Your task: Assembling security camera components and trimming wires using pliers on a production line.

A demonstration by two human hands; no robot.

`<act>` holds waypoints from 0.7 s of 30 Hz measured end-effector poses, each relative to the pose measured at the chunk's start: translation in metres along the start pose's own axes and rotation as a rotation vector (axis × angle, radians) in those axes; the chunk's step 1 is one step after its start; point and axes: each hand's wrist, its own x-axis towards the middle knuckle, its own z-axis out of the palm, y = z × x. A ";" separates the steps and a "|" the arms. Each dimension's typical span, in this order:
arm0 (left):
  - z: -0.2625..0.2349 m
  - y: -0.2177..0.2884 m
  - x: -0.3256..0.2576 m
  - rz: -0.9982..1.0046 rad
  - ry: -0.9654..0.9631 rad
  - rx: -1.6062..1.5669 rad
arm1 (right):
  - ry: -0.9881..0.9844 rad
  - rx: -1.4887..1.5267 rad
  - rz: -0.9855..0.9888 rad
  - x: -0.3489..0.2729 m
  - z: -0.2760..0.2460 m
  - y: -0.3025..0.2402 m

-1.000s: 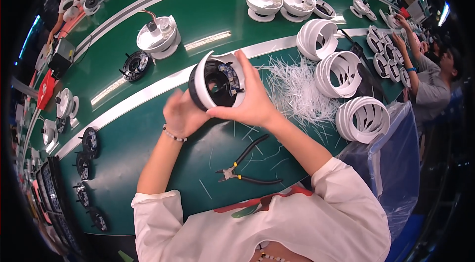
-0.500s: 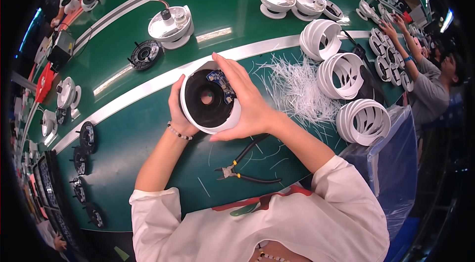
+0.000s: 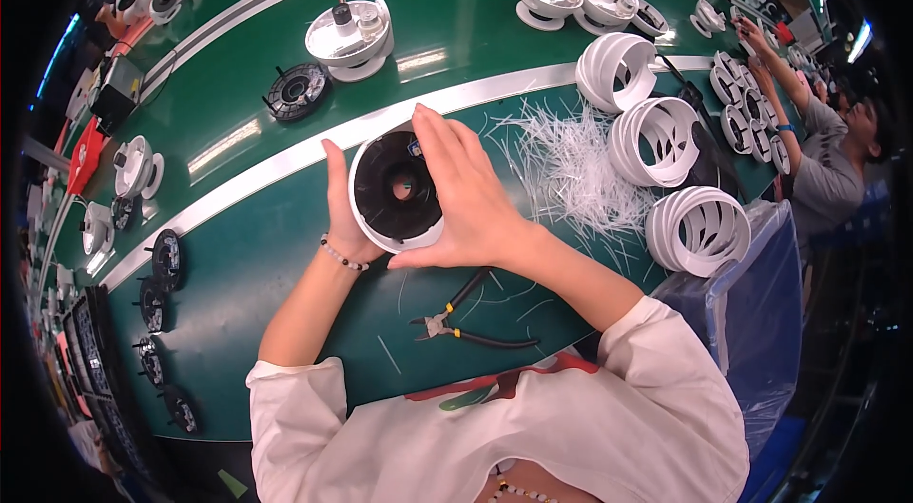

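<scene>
Above the green bench I hold a white round camera housing [image 3: 419, 241], its face toward me. Inside sits a black disc [image 3: 371, 187] with a hole in the middle. My left hand [image 3: 348, 218] cradles the housing from the left; its thumb stands up a little off the rim, and its other fingers are hidden behind. My right hand [image 3: 466, 187] is wrapped over the right side, fingers lying across the disc and covering most of a small blue circuit board [image 3: 416, 150]. Nearest below lie diagonal cutters [image 3: 437, 323] with black handles, jaws apart.
Right of my hands lie a heap of white cut strips [image 3: 580, 170] and stacked white rings [image 3: 699, 232]. Black round parts [image 3: 166, 259] line the left edge. On the green belt beyond stand a white half-dome [image 3: 350, 37] and a black disc part [image 3: 296, 92]. A co-worker [image 3: 827, 146] reaches in at right.
The half-domes and black disc part on the belt have shifted right. My right fingers have slid further over the disc, hiding more of the circuit board. My left thumb has lifted off the rim.
</scene>
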 end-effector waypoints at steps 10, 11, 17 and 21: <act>0.001 0.005 -0.009 0.077 0.144 0.262 | 0.009 -0.029 0.009 -0.002 0.013 0.001; 0.004 0.003 -0.008 0.076 0.143 0.263 | 0.072 -0.023 0.069 -0.004 0.019 -0.001; 0.004 0.003 -0.005 0.206 0.342 0.261 | 0.170 0.080 0.151 -0.013 0.039 0.003; -0.016 0.049 -0.001 0.416 0.567 0.156 | -0.012 0.028 0.030 -0.034 0.010 -0.002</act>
